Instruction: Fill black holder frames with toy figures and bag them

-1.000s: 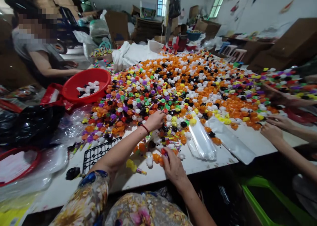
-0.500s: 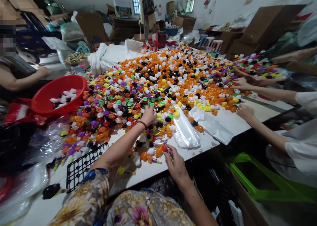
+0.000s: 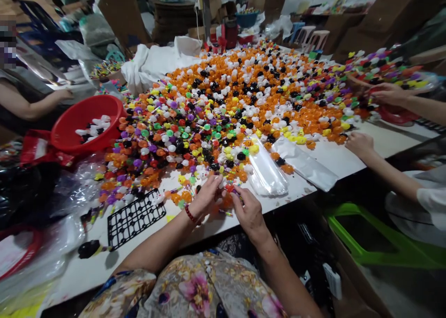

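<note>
Near the table's front edge my two hands are close together. My right hand (image 3: 249,212) pinches a small toy with a red head (image 3: 229,188) and a patterned stick. My left hand (image 3: 208,198), with a beaded bracelet, is closed beside that toy; its fingertips hide what they hold. Orange pieces (image 3: 181,197) and white ones lie left of my left hand. Just beyond my hands rises a large pile of small toys (image 3: 216,132) with orange, white, black, green, yellow and purple heads. A black grid rack (image 3: 135,220) lies to the left on the white table (image 3: 188,241).
Clear plastic bags (image 3: 268,174) and a white bag stack (image 3: 306,165) lie right of my hands. A red basin (image 3: 66,127) with white and black pieces stands left. A co-worker's hands (image 3: 360,146) are at the right, another person's arm (image 3: 38,107) at the left. A green stool (image 3: 362,234) stands low right.
My left hand has come back from the pile toward my right hand, which keeps the red-headed toy. The camera view has tilted down. The co-worker's far hand on the right has shifted outward.
</note>
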The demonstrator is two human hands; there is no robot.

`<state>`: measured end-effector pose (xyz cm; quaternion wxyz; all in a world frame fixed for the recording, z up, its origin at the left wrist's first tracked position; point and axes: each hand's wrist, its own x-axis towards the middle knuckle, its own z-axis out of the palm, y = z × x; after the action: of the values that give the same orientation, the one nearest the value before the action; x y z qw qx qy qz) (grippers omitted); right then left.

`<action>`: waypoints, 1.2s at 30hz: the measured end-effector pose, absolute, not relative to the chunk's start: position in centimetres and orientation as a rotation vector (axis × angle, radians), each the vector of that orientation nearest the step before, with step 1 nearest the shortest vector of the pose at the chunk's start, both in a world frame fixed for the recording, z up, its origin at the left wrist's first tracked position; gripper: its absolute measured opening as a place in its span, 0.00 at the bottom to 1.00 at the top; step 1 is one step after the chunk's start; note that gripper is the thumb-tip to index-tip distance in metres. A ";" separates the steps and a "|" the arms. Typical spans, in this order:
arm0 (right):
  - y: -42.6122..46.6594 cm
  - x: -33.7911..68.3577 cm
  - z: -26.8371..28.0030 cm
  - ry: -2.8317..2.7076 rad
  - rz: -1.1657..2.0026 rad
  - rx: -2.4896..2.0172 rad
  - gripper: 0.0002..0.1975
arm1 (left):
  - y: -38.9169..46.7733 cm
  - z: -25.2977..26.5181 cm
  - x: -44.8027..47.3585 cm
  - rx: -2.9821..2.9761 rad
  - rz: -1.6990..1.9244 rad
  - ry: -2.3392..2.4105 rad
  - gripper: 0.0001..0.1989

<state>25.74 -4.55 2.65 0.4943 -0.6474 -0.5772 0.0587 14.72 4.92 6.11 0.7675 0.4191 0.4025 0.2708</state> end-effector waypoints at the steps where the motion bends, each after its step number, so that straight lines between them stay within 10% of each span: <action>1: -4.7 25.6 2.6 -1.412 0.125 -1.571 0.15 | 4.7 6.0 14.7 0.917 0.584 0.872 0.25; 26: 2.0 26.3 1.8 -1.679 0.118 -1.594 0.16 | 8.2 4.4 7.3 1.511 0.775 1.480 0.23; 36: 11.5 29.9 2.4 -2.023 0.144 -2.018 0.15 | 11.2 6.9 7.2 2.134 0.322 1.773 0.15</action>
<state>29.87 11.54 2.42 0.1399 -0.6983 -0.7002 0.0499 7.23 11.15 6.87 0.1734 0.7526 0.6250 0.1135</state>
